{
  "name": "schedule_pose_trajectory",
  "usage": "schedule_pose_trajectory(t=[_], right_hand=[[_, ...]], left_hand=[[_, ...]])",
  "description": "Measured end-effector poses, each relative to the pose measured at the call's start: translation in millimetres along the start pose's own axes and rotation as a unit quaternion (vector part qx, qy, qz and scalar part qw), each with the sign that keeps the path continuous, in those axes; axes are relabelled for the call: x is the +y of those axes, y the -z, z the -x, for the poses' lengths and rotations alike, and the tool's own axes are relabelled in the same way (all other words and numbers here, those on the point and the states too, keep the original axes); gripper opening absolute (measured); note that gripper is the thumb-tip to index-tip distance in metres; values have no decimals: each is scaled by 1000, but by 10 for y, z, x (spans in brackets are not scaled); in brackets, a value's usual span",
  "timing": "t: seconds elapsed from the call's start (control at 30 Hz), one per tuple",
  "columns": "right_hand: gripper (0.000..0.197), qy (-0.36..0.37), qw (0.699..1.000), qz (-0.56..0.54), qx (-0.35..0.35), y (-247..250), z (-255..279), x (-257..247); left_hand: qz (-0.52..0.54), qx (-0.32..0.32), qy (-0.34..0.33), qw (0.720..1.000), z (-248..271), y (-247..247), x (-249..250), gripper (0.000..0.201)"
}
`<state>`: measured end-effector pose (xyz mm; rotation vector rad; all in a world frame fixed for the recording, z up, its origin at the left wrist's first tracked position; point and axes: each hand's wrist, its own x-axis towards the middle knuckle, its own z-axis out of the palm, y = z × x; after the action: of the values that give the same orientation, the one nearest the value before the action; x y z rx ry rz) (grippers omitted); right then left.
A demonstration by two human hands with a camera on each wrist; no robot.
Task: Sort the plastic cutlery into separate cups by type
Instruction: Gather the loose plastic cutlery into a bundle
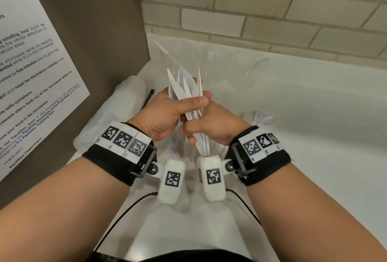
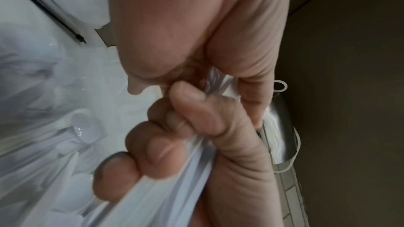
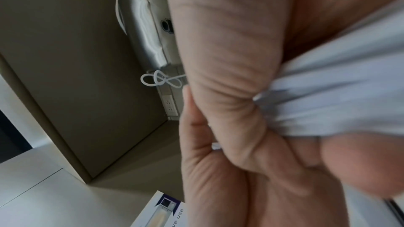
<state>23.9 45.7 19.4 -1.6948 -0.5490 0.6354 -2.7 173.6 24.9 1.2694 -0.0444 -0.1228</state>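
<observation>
A bundle of white plastic knives (image 1: 182, 88) stands upright over the white counter, blades fanned upward. My left hand (image 1: 173, 111) grips the bundle near the blades, thumb across the front. My right hand (image 1: 211, 130) grips the handles just below it, and the two hands touch. The left wrist view shows curled fingers round the knife handles (image 2: 166, 192). The bundle (image 3: 328, 103) fills the right wrist view. White spoons (image 1: 262, 118) (image 2: 85, 131) lie to the right of my hands. One knife (image 1: 162, 49) leans at the back inside clear plastic, whose outline is hard to make out.
A brown panel with a printed notice (image 1: 41, 52) closes the left side, and a tiled wall (image 1: 251, 10) the back. A crumpled plastic bag (image 1: 125, 102) and a black zip tie (image 1: 147, 99) lie left of my hands. White counter (image 1: 314, 136) stretches to the right.
</observation>
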Motion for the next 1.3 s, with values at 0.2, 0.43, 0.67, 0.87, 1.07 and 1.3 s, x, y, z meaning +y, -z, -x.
schedule_pose_trajectory(t=[0.2,0.43,0.67,0.87,1.07,1.3], right_hand=[[34,-20,998,-58,10,-27,37,3],[16,-74,996,-42,-5,-46,143,44],[17,-54,996,-62,20,-109,105,32],[47,-85,989,89,81,118,130,-73],[33,28,972,19,234,221,4,-309],[10,31,965,-15,260,114,-104,-259]], left_hand=[[-2,68,-36,997,-24,-39,66,32],[66,110,-81,988,15,-107,109,8],[-27,4,-3,1000,87,-79,21,18],[50,91,-28,994,45,79,77,17],[10,23,36,999,89,87,-56,23],[6,5,51,999,93,63,-90,19]])
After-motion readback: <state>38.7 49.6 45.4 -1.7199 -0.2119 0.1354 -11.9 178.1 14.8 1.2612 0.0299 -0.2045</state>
